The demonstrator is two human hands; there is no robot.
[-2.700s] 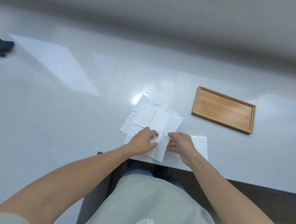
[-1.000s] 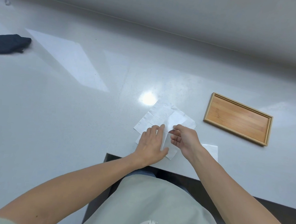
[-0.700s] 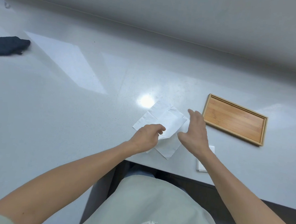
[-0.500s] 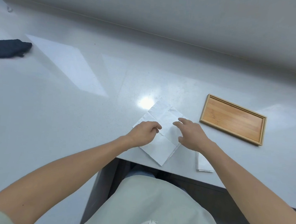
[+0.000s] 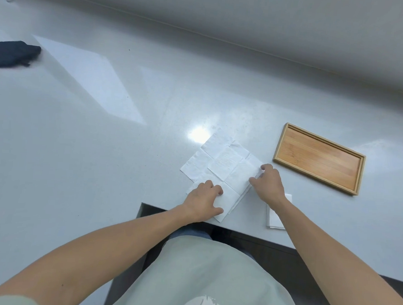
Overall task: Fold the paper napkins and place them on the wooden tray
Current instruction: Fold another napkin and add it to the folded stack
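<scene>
Head view, the only one I have: both hands are down on the top napkin (image 5: 227, 175), a creased white sheet lying open on a loose stack of napkins (image 5: 202, 166) near the front edge of the grey counter (image 5: 101, 146). My left hand (image 5: 203, 200) presses flat on the sheet's near corner, fingers spread, pinning it and gripping nothing. My right hand (image 5: 268, 182) sits on the sheet's right edge, fingertips curled at the paper; whether it has pinched that edge or only rests on it, I cannot tell.

Beyond and to the right of the right hand, apart from it, lies the wooden tray (image 5: 318, 157), with nothing on it. Just behind the right wrist, at the counter's front edge, a folded napkin (image 5: 275, 218) waits, partly covered by the forearm.

To do this fold well, I judge the left hand should keep its weight on the corner while the right lifts only the top layer, carries the edge across along an existing crease, matches the edges, then runs a finger down the fold. Thin tissue will drag its neighbours, so the lift should be slow.

Hard to read: how many sheets are in the stack, since white lies on white. A dark cloth (image 5: 10, 53) far out beyond the left hand is cut off by the frame.
</scene>
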